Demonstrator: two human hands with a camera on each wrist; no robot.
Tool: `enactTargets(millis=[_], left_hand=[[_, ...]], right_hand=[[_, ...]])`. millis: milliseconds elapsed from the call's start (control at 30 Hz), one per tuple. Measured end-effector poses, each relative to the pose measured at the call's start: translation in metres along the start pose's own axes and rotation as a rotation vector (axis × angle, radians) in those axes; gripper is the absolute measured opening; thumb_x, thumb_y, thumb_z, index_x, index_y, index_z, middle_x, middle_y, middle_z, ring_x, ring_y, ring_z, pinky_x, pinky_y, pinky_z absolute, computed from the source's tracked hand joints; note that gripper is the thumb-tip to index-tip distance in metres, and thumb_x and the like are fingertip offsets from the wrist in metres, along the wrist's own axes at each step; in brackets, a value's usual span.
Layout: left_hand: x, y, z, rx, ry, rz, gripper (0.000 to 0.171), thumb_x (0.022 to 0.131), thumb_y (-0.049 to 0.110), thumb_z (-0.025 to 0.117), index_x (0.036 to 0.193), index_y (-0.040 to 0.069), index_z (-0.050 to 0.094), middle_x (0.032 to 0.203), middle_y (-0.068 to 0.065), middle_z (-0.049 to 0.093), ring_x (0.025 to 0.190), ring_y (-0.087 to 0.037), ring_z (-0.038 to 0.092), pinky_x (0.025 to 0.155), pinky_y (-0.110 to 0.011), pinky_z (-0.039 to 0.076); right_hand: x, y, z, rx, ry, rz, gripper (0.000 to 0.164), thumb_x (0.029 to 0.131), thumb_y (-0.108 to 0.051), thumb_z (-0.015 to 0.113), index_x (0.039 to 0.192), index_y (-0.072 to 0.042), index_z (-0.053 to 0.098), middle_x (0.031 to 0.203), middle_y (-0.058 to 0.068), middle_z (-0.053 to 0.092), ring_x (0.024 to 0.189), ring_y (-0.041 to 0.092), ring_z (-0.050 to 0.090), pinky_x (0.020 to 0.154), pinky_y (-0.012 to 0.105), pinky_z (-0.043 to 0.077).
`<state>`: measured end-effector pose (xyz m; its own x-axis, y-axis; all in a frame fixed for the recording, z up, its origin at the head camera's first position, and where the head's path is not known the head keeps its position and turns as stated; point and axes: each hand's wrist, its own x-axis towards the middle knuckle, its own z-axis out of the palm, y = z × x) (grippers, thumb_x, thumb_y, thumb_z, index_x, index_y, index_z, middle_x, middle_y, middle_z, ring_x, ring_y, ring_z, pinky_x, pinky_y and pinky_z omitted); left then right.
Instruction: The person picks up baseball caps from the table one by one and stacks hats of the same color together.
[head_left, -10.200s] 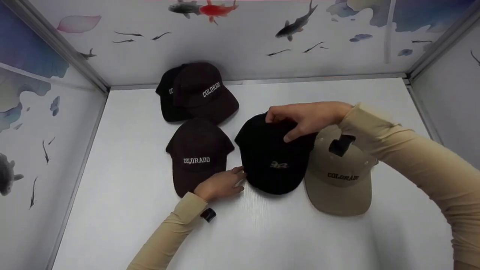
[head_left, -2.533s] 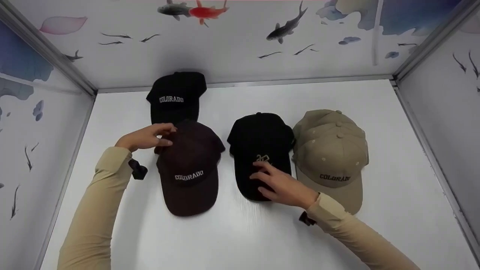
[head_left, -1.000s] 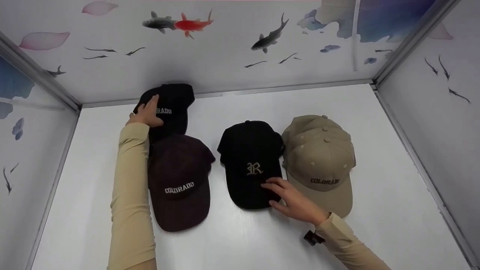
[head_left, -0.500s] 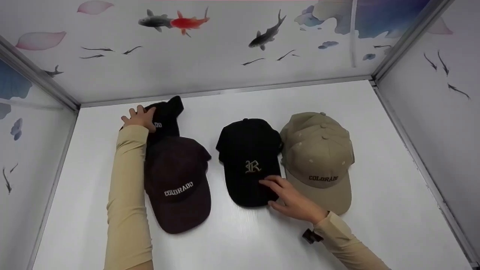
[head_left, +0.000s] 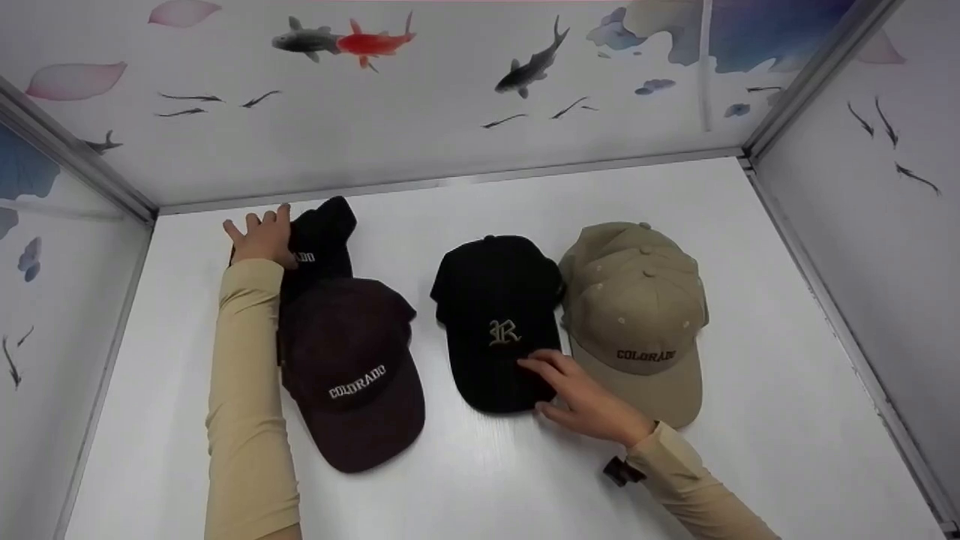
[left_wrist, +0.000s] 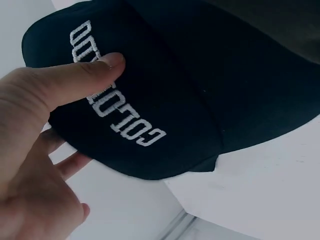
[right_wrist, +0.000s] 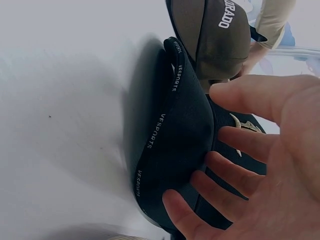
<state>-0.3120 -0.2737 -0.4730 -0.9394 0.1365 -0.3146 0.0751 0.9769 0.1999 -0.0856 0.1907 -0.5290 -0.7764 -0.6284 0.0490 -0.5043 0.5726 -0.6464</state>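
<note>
At the back left, my left hand (head_left: 261, 241) holds a black baseball cap (head_left: 322, 236) lettered COLORADO. In the left wrist view the thumb presses on the white letters of this cap (left_wrist: 170, 95), with fingers behind its crown. A dark maroon COLORADO cap (head_left: 341, 337) lies in front, overlapping the black one. My right hand (head_left: 589, 401) rests with loosely extended fingers at the brim of a second black cap (head_left: 495, 285), which bears a gold R. The right wrist view shows those fingers against the brim (right_wrist: 172, 135), not wrapped round it.
Several tan caps (head_left: 645, 315) are nested in a stack at the right, touching the R cap. All lie on a white table (head_left: 487, 480). A printed back wall (head_left: 450, 127) with fish pictures and side walls enclose it; the held cap is near the back edge.
Earlier my left hand was at the maroon cap, then went to the black COLORADO cap, which has shifted left and forward. The maroon cap turned slightly. My right hand stays at the R cap.
</note>
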Motion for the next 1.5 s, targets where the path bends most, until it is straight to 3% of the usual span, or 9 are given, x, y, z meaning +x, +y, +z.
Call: enactTargets(millis=[167, 300, 433, 567, 667, 867, 1133, 1433, 1500], left_hand=[[-0.004, -0.009, -0.005, 0.007, 0.057, 0.003, 0.064, 0.073, 0.015, 0.080, 0.121, -0.014, 0.049, 0.117, -0.036, 0.049, 0.115, -0.053, 0.035, 0.095, -0.074, 0.005], [-0.007, -0.009, -0.016, -0.090, 0.058, 0.020, 0.053, 0.076, 0.020, 0.078, 0.112, -0.011, 0.053, 0.107, -0.033, 0.057, 0.101, -0.049, 0.050, 0.095, -0.067, 0.023], [-0.008, -0.006, -0.032, -0.261, 0.013, 0.065, 0.061, 0.083, 0.023, 0.070, 0.127, -0.012, 0.047, 0.119, -0.034, 0.052, 0.107, -0.048, 0.051, 0.092, -0.059, 0.038], [-0.009, -0.002, -0.045, -0.352, -0.049, 0.115, 0.074, 0.090, 0.024, 0.062, 0.144, -0.010, 0.026, 0.135, -0.036, 0.040, 0.121, -0.050, 0.040, 0.101, -0.059, 0.031], [-0.010, 0.001, -0.051, -0.363, -0.095, 0.147, 0.073, 0.093, 0.025, 0.058, 0.146, -0.009, 0.021, 0.137, -0.037, 0.037, 0.123, -0.053, 0.037, 0.102, -0.060, 0.028], [-0.010, 0.018, -0.059, -0.343, -0.120, 0.127, 0.071, 0.093, 0.026, 0.059, 0.142, -0.007, 0.020, 0.132, -0.038, 0.039, 0.120, -0.052, 0.040, 0.099, -0.060, 0.032], [-0.009, 0.051, -0.084, -0.310, 0.017, 0.118, 0.084, 0.083, 0.034, 0.074, 0.137, -0.007, 0.024, 0.129, -0.038, 0.042, 0.118, -0.051, 0.043, 0.098, -0.057, 0.035], [-0.013, 0.085, -0.094, -0.066, 0.112, 0.113, 0.095, 0.084, 0.054, 0.067, 0.140, -0.011, 0.027, 0.130, -0.038, 0.041, 0.114, -0.055, 0.045, 0.092, -0.063, 0.037], [-0.015, 0.093, -0.094, -0.052, 0.145, 0.119, 0.092, 0.084, 0.054, 0.068, 0.138, -0.009, 0.028, 0.128, -0.038, 0.042, 0.109, -0.056, 0.047, 0.088, -0.064, 0.039]], right_hand=[[0.000, 0.000, 0.001, -0.004, 0.005, -0.023, 0.056, 0.088, -0.007, 0.067, 0.140, -0.004, 0.045, 0.137, 0.017, 0.040, 0.127, 0.029, 0.040, 0.097, 0.042, 0.041], [-0.001, 0.000, 0.001, 0.007, 0.015, -0.040, 0.055, 0.088, -0.006, 0.067, 0.139, -0.002, 0.046, 0.136, 0.018, 0.040, 0.127, 0.029, 0.040, 0.097, 0.043, 0.040], [-0.001, 0.000, 0.000, 0.008, 0.018, -0.039, 0.055, 0.088, -0.006, 0.067, 0.139, -0.002, 0.047, 0.136, 0.018, 0.040, 0.127, 0.030, 0.039, 0.097, 0.044, 0.040], [-0.001, 0.000, 0.001, 0.010, 0.011, -0.026, 0.054, 0.089, -0.007, 0.067, 0.139, -0.003, 0.046, 0.137, 0.018, 0.040, 0.127, 0.030, 0.039, 0.098, 0.045, 0.039], [-0.001, 0.000, 0.002, 0.011, 0.010, -0.020, 0.054, 0.089, -0.007, 0.067, 0.139, -0.003, 0.046, 0.138, 0.018, 0.039, 0.127, 0.031, 0.039, 0.098, 0.045, 0.039], [-0.001, 0.002, 0.004, -0.005, 0.034, -0.035, 0.055, 0.087, -0.007, 0.068, 0.138, -0.003, 0.047, 0.136, 0.019, 0.040, 0.126, 0.031, 0.040, 0.096, 0.044, 0.041], [0.001, 0.001, 0.007, -0.013, 0.065, -0.032, 0.054, 0.087, -0.007, 0.069, 0.136, -0.002, 0.050, 0.135, 0.021, 0.042, 0.123, 0.033, 0.043, 0.096, 0.046, 0.041], [0.007, -0.001, 0.006, -0.046, 0.096, -0.004, 0.048, 0.087, -0.007, 0.070, 0.132, -0.001, 0.055, 0.132, 0.019, 0.046, 0.119, 0.034, 0.048, 0.093, 0.047, 0.043], [0.009, -0.001, 0.006, -0.056, 0.110, -0.002, 0.047, 0.086, -0.006, 0.070, 0.131, -0.001, 0.056, 0.131, 0.020, 0.046, 0.119, 0.034, 0.049, 0.093, 0.047, 0.044]])
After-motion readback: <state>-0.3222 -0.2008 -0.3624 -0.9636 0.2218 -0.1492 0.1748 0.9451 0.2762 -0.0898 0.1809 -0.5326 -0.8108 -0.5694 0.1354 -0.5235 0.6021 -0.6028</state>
